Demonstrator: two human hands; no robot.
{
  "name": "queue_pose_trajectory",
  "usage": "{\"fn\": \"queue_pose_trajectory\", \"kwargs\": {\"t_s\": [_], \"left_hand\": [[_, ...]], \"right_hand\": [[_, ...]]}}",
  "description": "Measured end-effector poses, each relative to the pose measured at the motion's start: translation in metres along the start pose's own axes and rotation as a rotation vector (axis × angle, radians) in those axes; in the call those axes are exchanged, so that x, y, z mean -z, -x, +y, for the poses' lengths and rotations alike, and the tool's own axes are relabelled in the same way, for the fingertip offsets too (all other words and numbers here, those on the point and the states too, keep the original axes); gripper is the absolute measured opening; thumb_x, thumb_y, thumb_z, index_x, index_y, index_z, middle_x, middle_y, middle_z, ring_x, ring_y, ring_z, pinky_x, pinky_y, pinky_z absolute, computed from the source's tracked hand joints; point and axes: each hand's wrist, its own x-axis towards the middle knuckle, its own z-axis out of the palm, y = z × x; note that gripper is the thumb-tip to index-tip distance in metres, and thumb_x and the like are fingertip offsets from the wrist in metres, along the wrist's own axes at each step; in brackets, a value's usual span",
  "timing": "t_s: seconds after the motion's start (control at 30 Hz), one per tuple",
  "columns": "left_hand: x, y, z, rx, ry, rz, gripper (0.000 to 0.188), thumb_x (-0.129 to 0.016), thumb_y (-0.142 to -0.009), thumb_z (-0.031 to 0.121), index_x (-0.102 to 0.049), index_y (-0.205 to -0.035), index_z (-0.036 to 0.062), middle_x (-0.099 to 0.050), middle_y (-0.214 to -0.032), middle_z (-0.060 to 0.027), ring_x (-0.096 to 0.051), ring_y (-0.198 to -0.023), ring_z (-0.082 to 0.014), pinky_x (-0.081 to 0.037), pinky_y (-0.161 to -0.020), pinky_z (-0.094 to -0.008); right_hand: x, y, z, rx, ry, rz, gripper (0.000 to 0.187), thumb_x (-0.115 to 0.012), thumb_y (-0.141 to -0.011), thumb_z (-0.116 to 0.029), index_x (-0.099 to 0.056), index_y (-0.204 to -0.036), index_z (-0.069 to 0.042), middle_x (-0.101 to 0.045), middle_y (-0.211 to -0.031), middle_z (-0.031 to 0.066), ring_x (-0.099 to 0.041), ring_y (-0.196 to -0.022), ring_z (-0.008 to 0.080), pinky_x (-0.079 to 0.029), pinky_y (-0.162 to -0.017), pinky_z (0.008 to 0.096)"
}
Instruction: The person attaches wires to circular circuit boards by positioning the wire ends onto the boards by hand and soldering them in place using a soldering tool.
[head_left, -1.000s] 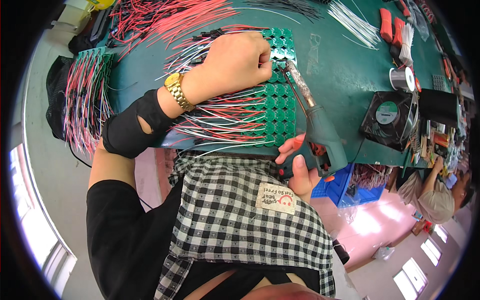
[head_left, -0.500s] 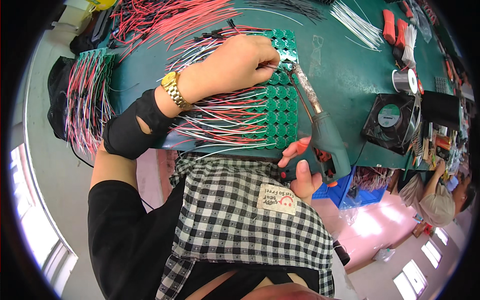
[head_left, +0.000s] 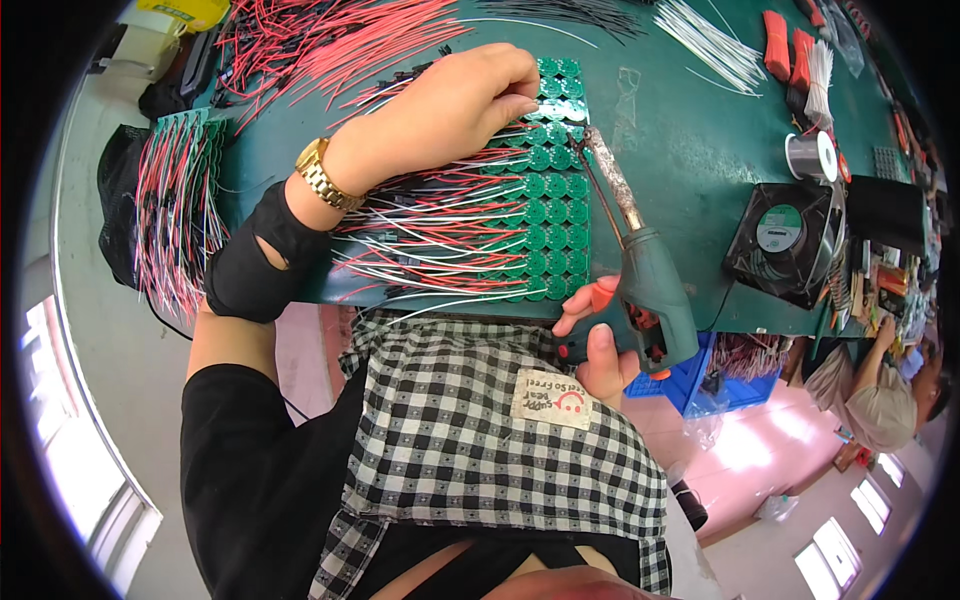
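Soldering gun (head_left: 656, 282) sat clasped in the right hand (head_left: 603, 368); left hand (head_left: 455, 98) curled over circuit boards (head_left: 556, 212), contents hidden from me.

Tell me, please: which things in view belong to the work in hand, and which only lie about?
In use:
soldering gun, in the right hand
green boards, by the left hand
red and white wires at the boards

Probably only nearby:
fan
blue crate
black mesh
spool, perhaps a supply
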Motion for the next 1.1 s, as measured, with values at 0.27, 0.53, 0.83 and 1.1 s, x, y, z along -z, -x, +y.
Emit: {"fn": "queue_pose_trajectory", "kwargs": {"t_s": [0.27,0.53,0.83,1.1], "left_hand": [[-0.011,0.002,0.005,0.017,-0.003,0.032,0.012,-0.069,-0.076,0.008,-0.059,-0.078,0.0022,-0.055,-0.071,-0.0068,-0.056,-0.061,-0.0172,-0.047,-0.056,-0.0279],[-0.02,0.005,0.007,0.053,-0.088,0.092,0.009,-0.068,-0.071,0.008,-0.059,-0.074,0.005,-0.055,-0.068,-0.0053,-0.057,-0.058,-0.0181,-0.047,-0.054,-0.0285],[-0.017,0.001,0.007,-0.126,-0.092,0.083,0.008,-0.065,-0.071,0.002,-0.057,-0.072,0.0024,-0.053,-0.067,-0.0072,-0.055,-0.057,-0.0209,-0.046,-0.053,-0.0305],[-0.022,0.002,0.009,-0.067,-0.146,0.106,0.009,-0.066,-0.067,0.003,-0.058,-0.072,0.004,-0.054,-0.066,-0.007,-0.056,-0.057,-0.0215,-0.046,-0.052,-0.0308]], "right_hand": [[0.001,0.0,0.001,0.008,-0.005,-0.016,0.046,-0.059,-0.086,-0.024,-0.044,-0.12,0.003,-0.058,-0.09,0.0165,-0.059,-0.067,0.0173,-0.049,-0.062,0.0282],[0.0,-0.005,-0.008,-0.057,0.039,-0.058,0.036,-0.059,-0.085,-0.017,-0.049,-0.115,0.0,-0.058,-0.09,0.0124,-0.058,-0.068,0.015,-0.05,-0.063,0.0283],[0.0,-0.004,-0.006,-0.06,0.023,-0.045,0.029,-0.061,-0.083,-0.013,-0.053,-0.108,-0.001,-0.058,-0.09,0.009,-0.057,-0.067,0.0129,-0.05,-0.061,0.0273],[-0.001,-0.003,-0.006,-0.058,0.007,-0.033,0.027,-0.061,-0.083,-0.012,-0.054,-0.107,-0.002,-0.058,-0.091,0.0094,-0.057,-0.067,0.0132,-0.05,-0.061,0.0269]]}}
